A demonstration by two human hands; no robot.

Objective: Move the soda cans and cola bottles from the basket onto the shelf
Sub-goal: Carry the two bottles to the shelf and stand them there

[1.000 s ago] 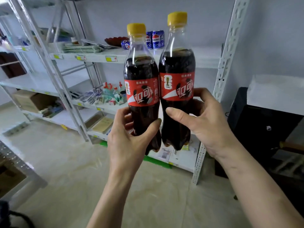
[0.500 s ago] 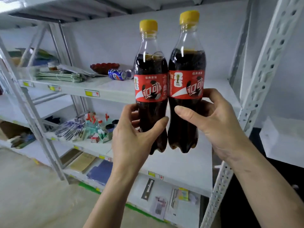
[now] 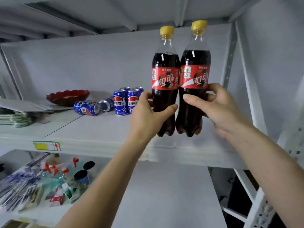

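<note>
My left hand (image 3: 146, 116) grips the lower body of one cola bottle (image 3: 165, 69), which has a red label and a yellow cap. My right hand (image 3: 218, 109) grips a second, identical cola bottle (image 3: 195, 68) right beside it. Both bottles are upright, touching side by side, their bases just above the white shelf board (image 3: 102, 129) near its right end. Several blue soda cans stand upright (image 3: 119, 102) on the shelf to the left of the bottles. Two more blue cans lie on their sides (image 3: 86, 108). The basket is out of view.
A red dish (image 3: 68, 97) and stacked green plates (image 3: 13, 117) sit on the shelf's left part. The shelf above hangs close over the bottle caps. A white upright post (image 3: 246, 89) bounds the right side. Small packets and cups (image 3: 49, 181) fill the lower shelf at left.
I have come closer to the shelf. Both hands have carried the bottles forward over the shelf board, to the right of the cans.
</note>
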